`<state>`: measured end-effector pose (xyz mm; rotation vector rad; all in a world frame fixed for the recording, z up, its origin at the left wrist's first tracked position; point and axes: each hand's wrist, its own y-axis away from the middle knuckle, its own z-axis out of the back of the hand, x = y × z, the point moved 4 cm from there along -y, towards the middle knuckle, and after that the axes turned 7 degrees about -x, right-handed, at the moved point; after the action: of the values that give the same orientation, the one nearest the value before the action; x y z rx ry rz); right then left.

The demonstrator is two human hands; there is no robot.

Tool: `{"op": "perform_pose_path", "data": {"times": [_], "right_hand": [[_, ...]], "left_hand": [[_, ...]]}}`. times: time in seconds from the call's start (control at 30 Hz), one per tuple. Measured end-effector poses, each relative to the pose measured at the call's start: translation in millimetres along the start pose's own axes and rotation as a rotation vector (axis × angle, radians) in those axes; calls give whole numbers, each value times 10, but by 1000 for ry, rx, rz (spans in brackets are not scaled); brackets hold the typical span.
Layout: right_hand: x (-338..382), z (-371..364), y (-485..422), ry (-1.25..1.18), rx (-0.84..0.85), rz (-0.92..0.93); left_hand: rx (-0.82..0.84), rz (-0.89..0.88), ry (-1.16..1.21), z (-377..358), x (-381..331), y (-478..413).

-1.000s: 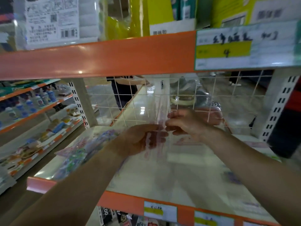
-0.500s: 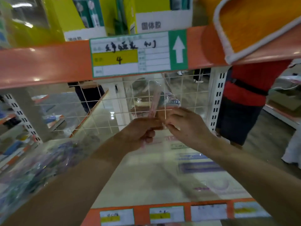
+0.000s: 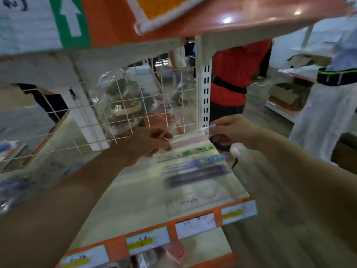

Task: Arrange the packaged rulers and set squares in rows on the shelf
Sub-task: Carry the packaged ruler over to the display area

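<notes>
Though blurred, packet (image 3: 205,128) between 2 hands (image 3: 149,144) (image 3: 231,127)

Ruler pkgs (image 3: 195,171) on shelf (image 3: 135,200) were motion-blurred, txt unreadable; price tags (image 3: 195,225) too. Top label (image 3: 29,22) cut off @ frame edge.

- left hand (image 3: 150,145), centre frame, fingers curled on one end of clear packaged ruler (image 3: 206,129); blurred
- right hand (image 3: 233,130), right of centre, pinches the other end
- flat packets (image 3: 195,171) in a row on shelf (image 3: 131,202), just below the hands
- wire mesh (image 3: 123,120) behind the hands
- price labels (image 3: 147,240) on the orange front edge, lower frame
- person in red shirt (image 3: 237,74), upper right
</notes>
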<state>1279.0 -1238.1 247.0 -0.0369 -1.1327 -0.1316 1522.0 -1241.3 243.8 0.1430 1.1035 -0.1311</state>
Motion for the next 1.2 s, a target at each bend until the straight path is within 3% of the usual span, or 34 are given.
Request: {"op": "perform_pose_path", "data": {"times": [0.4, 0.7, 1.2], "right_hand": [[-152, 151, 34, -242, -50, -53], [-481, 150, 307, -22, 105, -153], [-612, 207, 347, -87, -74, -170]], "left_hand": [[-255, 179, 217, 3, 77, -140], [-113, 267, 81, -47, 266, 118], [-110, 249, 16, 105, 318, 212]]}}
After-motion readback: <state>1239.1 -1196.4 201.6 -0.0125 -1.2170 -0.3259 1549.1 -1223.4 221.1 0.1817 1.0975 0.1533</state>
